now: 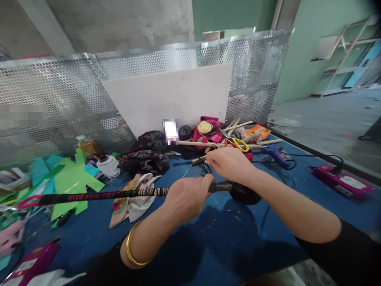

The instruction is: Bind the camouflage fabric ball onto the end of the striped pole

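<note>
My left hand (pixel 189 198) is wrapped round a long thread-wound stick (pixel 104 196), held level above the table. Its wrapping is black and red, then striped black and white near my hand, with a pinkish-red loop (pixel 29 201) at the left end. Past my thumb the stick's bare brown end (pixel 224 186) reaches a dark round object (pixel 245 194); whether they are joined is unclear. Just above that end is my right hand (pixel 230 165), fingers closed in a pinch; what they hold is hidden. A black cord (pixel 205 170) hangs loosely beside its fingertips.
Scissors with yellow handles (pixel 240 145), wooden sticks (pixel 196 143) and a blue glue gun (pixel 276 155) lie behind. Purple boxes (pixel 342 180) sit at both sides. Green paper pieces (pixel 70 174), patterned cloth (pixel 144 153) and a lit phone (pixel 170 131) stand before a white board (pixel 175 95).
</note>
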A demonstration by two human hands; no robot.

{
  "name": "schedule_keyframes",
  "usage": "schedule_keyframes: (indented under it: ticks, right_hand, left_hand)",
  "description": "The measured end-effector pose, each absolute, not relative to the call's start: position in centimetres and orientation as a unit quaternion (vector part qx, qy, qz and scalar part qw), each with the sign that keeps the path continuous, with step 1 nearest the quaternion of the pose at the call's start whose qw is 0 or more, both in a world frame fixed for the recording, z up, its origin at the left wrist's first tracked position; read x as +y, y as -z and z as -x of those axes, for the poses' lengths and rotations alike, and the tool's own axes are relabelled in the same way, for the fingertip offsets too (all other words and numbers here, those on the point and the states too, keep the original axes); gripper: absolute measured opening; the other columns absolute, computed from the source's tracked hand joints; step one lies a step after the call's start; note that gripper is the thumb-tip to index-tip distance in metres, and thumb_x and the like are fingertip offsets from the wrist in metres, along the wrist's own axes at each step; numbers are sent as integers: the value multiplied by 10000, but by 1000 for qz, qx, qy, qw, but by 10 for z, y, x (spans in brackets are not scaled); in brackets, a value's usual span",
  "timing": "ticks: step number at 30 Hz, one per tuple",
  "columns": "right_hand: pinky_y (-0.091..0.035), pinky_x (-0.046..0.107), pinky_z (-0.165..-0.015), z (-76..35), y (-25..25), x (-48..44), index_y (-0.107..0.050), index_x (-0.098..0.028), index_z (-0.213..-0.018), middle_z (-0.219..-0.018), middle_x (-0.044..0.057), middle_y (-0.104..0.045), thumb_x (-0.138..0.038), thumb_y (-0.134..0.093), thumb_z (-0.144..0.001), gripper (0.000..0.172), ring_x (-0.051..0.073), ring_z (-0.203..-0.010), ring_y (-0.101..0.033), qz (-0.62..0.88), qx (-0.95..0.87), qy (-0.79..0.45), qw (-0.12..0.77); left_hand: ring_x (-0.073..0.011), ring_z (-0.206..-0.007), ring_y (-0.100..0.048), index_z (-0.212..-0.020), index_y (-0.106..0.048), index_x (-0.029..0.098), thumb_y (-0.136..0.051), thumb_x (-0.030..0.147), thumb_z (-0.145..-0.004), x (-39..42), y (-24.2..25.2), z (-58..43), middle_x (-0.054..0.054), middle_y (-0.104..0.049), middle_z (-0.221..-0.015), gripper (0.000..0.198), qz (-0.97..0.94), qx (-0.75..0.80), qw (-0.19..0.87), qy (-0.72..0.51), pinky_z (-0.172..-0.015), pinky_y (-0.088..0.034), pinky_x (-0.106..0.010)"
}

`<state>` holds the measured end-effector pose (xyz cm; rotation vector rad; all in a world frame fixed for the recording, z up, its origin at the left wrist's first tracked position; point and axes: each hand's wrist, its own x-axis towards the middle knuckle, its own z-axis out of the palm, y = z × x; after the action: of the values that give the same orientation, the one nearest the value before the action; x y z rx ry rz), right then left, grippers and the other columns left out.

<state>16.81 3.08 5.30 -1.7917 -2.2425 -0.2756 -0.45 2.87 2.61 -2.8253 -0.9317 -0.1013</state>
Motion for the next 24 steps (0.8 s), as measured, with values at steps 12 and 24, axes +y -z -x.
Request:
schedule_keyframes:
  ticks: [12,24]
  right_hand:
    - [-306,252,-554,-171,-36,35,-676,-186,-778,-811,78,-707,-300,-449,-884,275,208,-757,-627,624,-770,35,127]
    - [-402,216,-499,-246,-30,44,-671,-151,-677,-577,-15,-586,-412,-574,-805,307,114,-523,-529,519,-780,-223,269]
  left_hand:
    - [-212,-603,-595,-967,-519,251,-444,246,-888,32,-10,2,-11,-612,-720,109,951,-262,160,27,-476,-315,-277]
    - [-120,-640,-541,-984,-593,261,-586,264,-803,46,-48,22,50,-606,-693,182,924,-319,-188,94,-576,-335,-214]
